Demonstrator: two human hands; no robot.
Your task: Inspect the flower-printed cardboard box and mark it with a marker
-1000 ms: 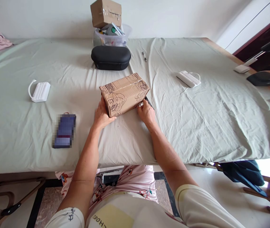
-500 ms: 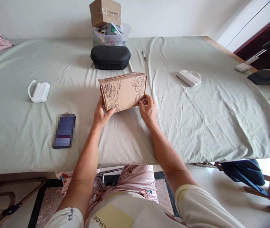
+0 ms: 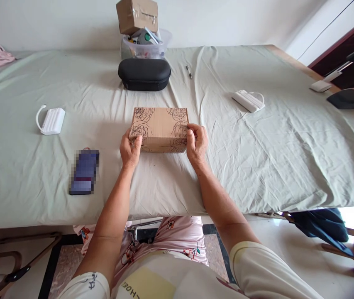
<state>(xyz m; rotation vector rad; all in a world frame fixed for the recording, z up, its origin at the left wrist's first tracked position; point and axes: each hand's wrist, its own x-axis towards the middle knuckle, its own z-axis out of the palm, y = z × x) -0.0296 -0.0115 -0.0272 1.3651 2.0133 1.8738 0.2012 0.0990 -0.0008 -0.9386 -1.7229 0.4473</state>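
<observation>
Between my hands is a brown cardboard box with dark scribbled swirls at the corners of its top and on its front side. It looks level, low over or on the green cloth; I cannot tell whether it rests there. My left hand grips the near left corner, its thumb along the front top edge. At the right end, my right hand is closed round the near corner, thumb against the side. The fingers behind the box's left end are partly hidden.
Behind the box lie a black zip case and a pen. A plastic tub carries another carton. White strapped devices lie left and right. A blurred phone-like item is near my left forearm.
The box has tipped from showing its scribbled face toward me to lying flat with that kind of face upward. Both hands have shifted their hold at its near corners.
</observation>
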